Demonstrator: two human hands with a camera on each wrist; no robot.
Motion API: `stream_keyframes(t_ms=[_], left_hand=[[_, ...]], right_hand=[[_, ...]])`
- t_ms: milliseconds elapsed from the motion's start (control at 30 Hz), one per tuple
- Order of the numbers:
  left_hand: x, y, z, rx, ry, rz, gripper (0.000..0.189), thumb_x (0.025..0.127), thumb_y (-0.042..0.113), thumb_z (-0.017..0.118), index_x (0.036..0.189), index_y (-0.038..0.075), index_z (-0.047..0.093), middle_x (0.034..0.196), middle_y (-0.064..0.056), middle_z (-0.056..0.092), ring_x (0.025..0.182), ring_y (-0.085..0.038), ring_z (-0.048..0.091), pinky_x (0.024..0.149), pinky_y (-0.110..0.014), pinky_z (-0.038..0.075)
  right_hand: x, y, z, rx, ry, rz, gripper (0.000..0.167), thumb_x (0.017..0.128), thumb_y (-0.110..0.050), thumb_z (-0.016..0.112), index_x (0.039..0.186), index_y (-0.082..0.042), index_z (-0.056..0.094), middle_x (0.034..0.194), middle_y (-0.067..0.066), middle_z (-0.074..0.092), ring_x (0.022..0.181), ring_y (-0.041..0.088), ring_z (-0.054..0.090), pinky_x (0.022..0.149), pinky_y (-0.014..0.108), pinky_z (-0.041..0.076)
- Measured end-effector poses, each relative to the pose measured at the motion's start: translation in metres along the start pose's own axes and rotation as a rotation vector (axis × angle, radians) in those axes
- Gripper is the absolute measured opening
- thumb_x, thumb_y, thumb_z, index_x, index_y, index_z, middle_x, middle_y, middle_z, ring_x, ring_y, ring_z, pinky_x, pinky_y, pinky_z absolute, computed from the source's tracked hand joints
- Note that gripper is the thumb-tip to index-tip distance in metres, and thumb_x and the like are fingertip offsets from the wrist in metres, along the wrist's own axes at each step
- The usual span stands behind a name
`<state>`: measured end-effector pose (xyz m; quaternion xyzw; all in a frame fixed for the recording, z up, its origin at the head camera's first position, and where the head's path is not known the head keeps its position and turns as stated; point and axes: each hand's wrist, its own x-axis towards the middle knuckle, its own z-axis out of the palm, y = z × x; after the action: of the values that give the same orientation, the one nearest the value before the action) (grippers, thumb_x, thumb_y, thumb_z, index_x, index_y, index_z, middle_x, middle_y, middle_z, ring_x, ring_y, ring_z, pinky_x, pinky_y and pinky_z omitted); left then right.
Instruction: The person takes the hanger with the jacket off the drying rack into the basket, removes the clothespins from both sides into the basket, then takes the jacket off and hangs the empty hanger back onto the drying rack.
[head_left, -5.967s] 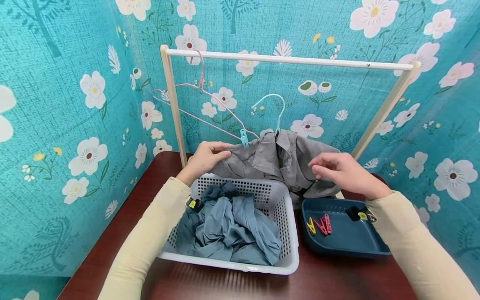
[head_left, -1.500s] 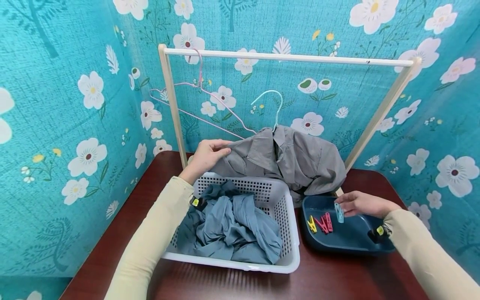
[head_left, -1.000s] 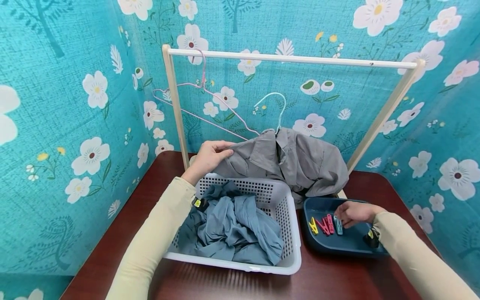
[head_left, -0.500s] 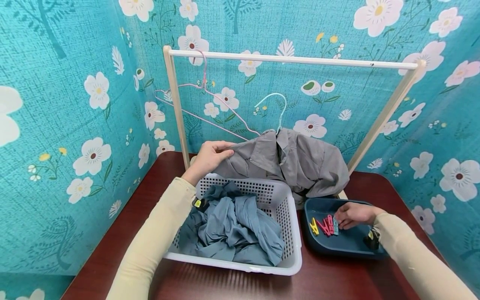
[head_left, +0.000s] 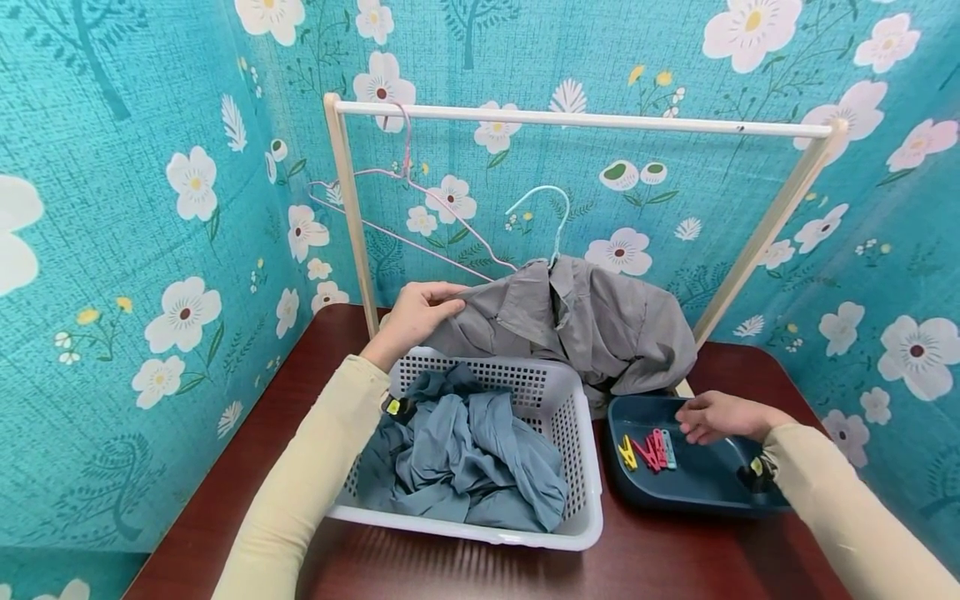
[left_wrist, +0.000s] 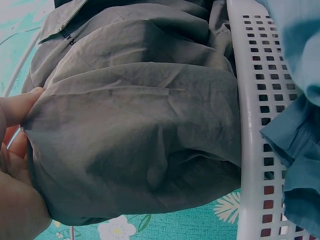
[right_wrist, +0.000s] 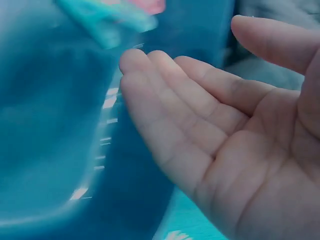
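At the left edge of a grey jacket-like garment (head_left: pixel 622 325), my left hand (head_left: pixel 422 317) pinches the cloth between thumb and fingers; the left wrist view shows the thumb on top of the fabric (left_wrist: pixel 135 125). The hook of a light-blue hanger (head_left: pixel 561 221) sticks up from its collar, free of the rail. My right hand (head_left: pixel 723 418) hovers over a dark blue tray (head_left: pixel 697 498), fingers relaxed and holding nothing. A light-blue clothespin (head_left: pixel 668 450) lies in the tray beside two pinkish-red clothespins (head_left: pixel 658 451) and a yellow clothespin (head_left: pixel 627 454).
A white perforated basket (head_left: pixel 590 467) with crumpled blue-grey cloth (head_left: pixel 465 458) stands in front of the garment. Behind rises a wooden rack whose white rail (head_left: pixel 585 119) carries a pink hanger (head_left: pixel 407 171). Flowered fabric (head_left: pixel 180 400) encloses the dark red table (head_left: pixel 247 467).
The light-blue clothespin, first clipped on the grey garment, was carried to the tray by my right hand and let go beside the red ones. My right hand has drawn back rightward; my left still pinches cloth.
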<state>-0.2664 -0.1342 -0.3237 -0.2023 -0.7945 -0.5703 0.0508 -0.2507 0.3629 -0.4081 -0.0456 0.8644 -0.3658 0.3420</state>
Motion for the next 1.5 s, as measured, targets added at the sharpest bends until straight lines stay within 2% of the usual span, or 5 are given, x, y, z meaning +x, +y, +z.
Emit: stream_keyframes(t_ms=[300,667,833,1233,1500], left_hand=[[-0.001,-0.001,0.000,0.007,0.006,0.008,0.023,0.093,0.017,0.063,0.114,0.012,0.070,0.103,-0.005,0.069,0.085,-0.018,0.063,0.070,-0.033,0.050],[-0.007,0.012,0.000,-0.006,-0.004,0.013,0.024,0.093,0.011,0.061,0.116,0.006,0.069,0.106,-0.010,0.068,0.086,-0.020,0.063,0.071,-0.032,0.050],[-0.014,0.028,0.002,0.002,-0.016,0.031,0.024,0.093,0.007,0.060,0.115,0.002,0.068,0.106,-0.011,0.068,0.086,-0.019,0.064,0.070,-0.031,0.050],[-0.013,0.025,0.008,-0.004,-0.042,0.073,0.024,0.093,0.008,0.061,0.116,0.004,0.068,0.109,-0.010,0.068,0.089,-0.019,0.064,0.072,-0.032,0.051],[-0.008,0.007,0.002,-0.052,-0.051,0.074,0.024,0.092,0.012,0.063,0.115,0.007,0.069,0.107,-0.010,0.068,0.089,-0.020,0.064,0.071,-0.033,0.051]], right_hand=[[-0.034,-0.063,-0.006,-0.115,0.119,-0.242,0.048,0.101,-0.024,0.048,0.130,0.013,0.045,0.116,0.019,0.059,0.101,0.029,0.059,0.083,0.041,0.050],[-0.053,-0.138,0.018,-0.325,0.754,-0.564,0.033,0.099,-0.028,0.051,0.118,-0.003,0.061,0.112,0.014,0.060,0.095,0.027,0.057,0.071,0.027,0.046],[-0.037,-0.162,0.029,-0.350,0.927,-0.784,0.033,0.098,-0.018,0.054,0.125,0.001,0.057,0.122,0.021,0.050,0.105,0.036,0.049,0.084,0.045,0.042],[-0.004,-0.193,0.046,-0.399,1.009,-0.750,0.047,0.090,-0.018,0.067,0.129,0.001,0.050,0.126,0.025,0.048,0.117,0.044,0.040,0.092,0.065,0.021],[0.007,-0.192,0.042,-0.350,1.139,-0.863,0.011,0.090,-0.013,0.067,0.091,-0.002,0.067,0.084,0.012,0.062,0.071,0.024,0.053,0.064,0.040,0.038]])
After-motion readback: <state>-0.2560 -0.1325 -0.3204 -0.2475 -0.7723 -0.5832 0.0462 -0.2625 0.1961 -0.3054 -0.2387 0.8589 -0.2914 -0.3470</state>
